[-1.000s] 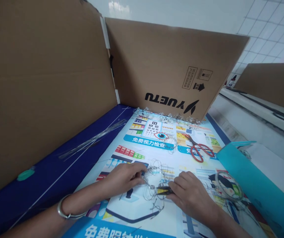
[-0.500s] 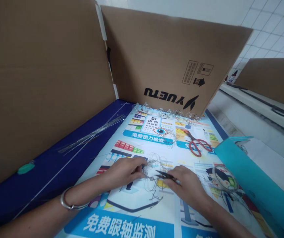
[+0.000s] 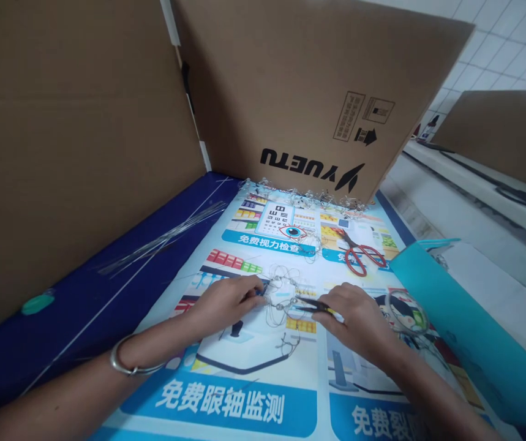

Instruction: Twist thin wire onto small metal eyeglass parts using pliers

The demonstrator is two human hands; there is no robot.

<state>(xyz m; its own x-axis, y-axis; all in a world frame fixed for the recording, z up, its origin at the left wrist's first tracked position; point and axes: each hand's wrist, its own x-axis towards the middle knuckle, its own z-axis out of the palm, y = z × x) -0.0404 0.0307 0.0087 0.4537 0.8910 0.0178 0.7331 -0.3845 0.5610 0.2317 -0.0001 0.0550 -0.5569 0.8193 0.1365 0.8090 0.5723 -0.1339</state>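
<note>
A tangle of thin wire loops (image 3: 283, 294) lies on a printed poster (image 3: 263, 367), between my two hands. My left hand (image 3: 226, 303) pinches the wire at the tangle's left side, with a small blue piece showing at the fingertips. My right hand (image 3: 354, 321) grips small black-handled pliers or snips (image 3: 313, 304), their tip at the wire. I cannot tell which. A metal bangle (image 3: 129, 361) circles my left wrist. Red-handled scissors (image 3: 359, 257) lie on the poster beyond my right hand.
Cardboard sheets (image 3: 83, 122) stand behind and left of the poster, with a row of small wire pieces along their foot. Straight wires (image 3: 161, 242) lie on a dark blue mat (image 3: 106, 294). A wire ring (image 3: 405, 312) and a teal folder (image 3: 455, 312) sit right.
The whole scene sits higher in the view as my head tilts down. My right hand has shifted slightly right, and the tool lies flatter. My left hand keeps its pinch on the wire.
</note>
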